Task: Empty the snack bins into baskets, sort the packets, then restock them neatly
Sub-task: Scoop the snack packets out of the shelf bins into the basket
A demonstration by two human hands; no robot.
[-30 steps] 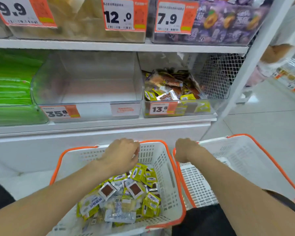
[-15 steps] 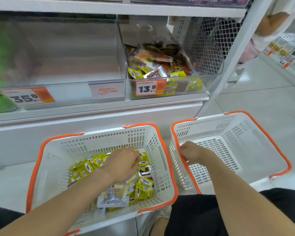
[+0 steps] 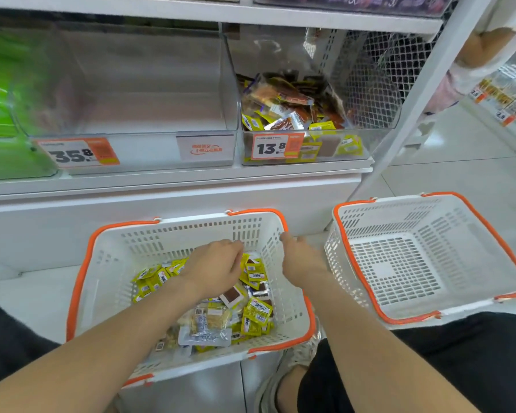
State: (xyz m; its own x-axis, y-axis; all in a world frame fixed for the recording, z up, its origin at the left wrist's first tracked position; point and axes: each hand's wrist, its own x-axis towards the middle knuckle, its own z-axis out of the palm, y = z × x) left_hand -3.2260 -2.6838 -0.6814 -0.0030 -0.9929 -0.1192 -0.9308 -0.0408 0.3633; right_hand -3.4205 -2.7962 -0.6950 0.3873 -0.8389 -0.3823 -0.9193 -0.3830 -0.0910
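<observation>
Under the left hand (image 3: 213,263), curled among packets (image 3: 256,314), one basket (image 3: 191,231) and, right of the right hand (image 3: 303,262), a second basket (image 3: 405,210) lie long-axis sideways; both grips unclear.

A white slotted basket (image 3: 111,257) with an orange rim is set below the shelf (image 3: 191,177); yellow and silvery packets (image 3: 252,315) are heaped loosely in it. A second basket (image 3: 385,216) of the same kind is placed just to its right, its floor bare. On the shelf, a clear bin tagged 35.8 (image 3: 149,150) is seen beside a clear bin tagged 13.8 (image 3: 367,144), in which brown and yellow packets (image 3: 292,99) are piled
</observation>
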